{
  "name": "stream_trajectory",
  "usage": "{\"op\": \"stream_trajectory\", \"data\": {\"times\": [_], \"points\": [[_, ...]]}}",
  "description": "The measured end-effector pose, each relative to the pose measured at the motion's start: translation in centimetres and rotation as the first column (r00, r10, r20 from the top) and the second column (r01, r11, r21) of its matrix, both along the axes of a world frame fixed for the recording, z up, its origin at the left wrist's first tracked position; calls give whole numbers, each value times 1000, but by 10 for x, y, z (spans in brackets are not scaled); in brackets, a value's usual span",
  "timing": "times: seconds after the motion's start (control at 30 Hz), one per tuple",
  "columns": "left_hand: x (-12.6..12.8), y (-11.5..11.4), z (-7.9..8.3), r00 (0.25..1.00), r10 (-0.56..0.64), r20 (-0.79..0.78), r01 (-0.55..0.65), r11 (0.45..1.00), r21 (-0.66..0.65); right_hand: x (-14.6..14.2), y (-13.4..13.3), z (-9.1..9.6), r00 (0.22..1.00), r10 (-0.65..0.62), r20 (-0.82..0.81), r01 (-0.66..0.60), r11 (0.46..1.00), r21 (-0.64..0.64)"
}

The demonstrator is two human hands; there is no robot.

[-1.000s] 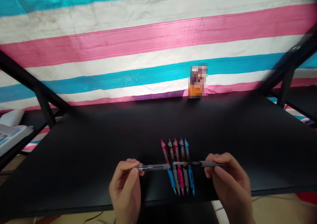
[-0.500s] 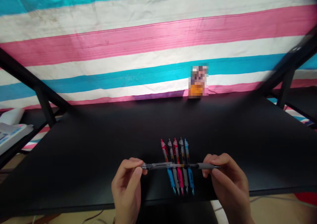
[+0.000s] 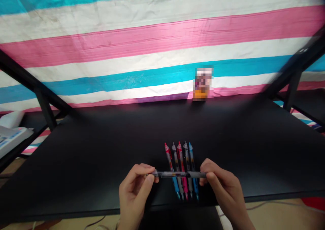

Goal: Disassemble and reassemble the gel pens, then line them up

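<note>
My left hand (image 3: 134,189) is closed, thumb and fingers pinching the clear end of a pen (image 3: 175,174). At the other end, my right hand (image 3: 224,186) pinches the grey grip section of the same pen; its tip is hidden by the fingers. The pen lies level across the view, its clear barrel meeting the grey grip. Below it, several click pens rest side by side on the black table: among them a blue-grip pen with a red top (image 3: 175,186), a pink pen (image 3: 185,184) and a blue pen (image 3: 195,186). The held pen crosses in front of them.
The black table (image 3: 101,148) has a front edge just under my hands. At its back stands a small pixelated object (image 3: 202,84) before a striped sheet (image 3: 127,47). Black frame bars (image 3: 45,104) rise at both sides. A white device (image 3: 12,138) sits at far left.
My hands have come closer together, the right moving left and the left slightly right. The stretched-out pen parts have slid together, so the grey grip now meets the clear barrel.
</note>
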State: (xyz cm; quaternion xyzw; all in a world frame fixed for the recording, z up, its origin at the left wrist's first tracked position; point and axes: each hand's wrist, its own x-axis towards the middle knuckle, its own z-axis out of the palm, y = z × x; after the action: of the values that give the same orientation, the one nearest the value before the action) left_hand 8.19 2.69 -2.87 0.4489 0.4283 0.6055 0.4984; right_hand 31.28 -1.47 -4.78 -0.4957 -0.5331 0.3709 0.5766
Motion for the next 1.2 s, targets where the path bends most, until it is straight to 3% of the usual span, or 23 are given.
{"op": "stream_trajectory", "data": {"times": [0.13,0.33,0.43,0.57,0.8,1.03,1.2], "points": [[-1,0,0,1000,-3,1,3,1000,23,1,-2,-5,1000,24,-3,-24,999,-21],[-5,3,-2,1000,20,-15,-19,999,26,-3,-4,-10,996,-83,-23,82,995,-51],[-1,1,1,1000,8,-10,-7,1000,29,-3,-1,-2,999,-39,23,41,996,-79],[3,-2,4,998,57,10,-56,998,-15,-2,1,1,998,11,55,-10,1000,-19],[-3,2,1,999,38,-6,-38,999,9,-8,-4,-3,992,-117,-52,110,986,-128],[3,0,5,997,67,23,-67,998,-10,-2,-1,4,999,26,39,-24,998,-53],[0,2,3,1000,28,14,-28,1000,4,-2,-3,-7,1000,-29,3,29,996,-82]]}}
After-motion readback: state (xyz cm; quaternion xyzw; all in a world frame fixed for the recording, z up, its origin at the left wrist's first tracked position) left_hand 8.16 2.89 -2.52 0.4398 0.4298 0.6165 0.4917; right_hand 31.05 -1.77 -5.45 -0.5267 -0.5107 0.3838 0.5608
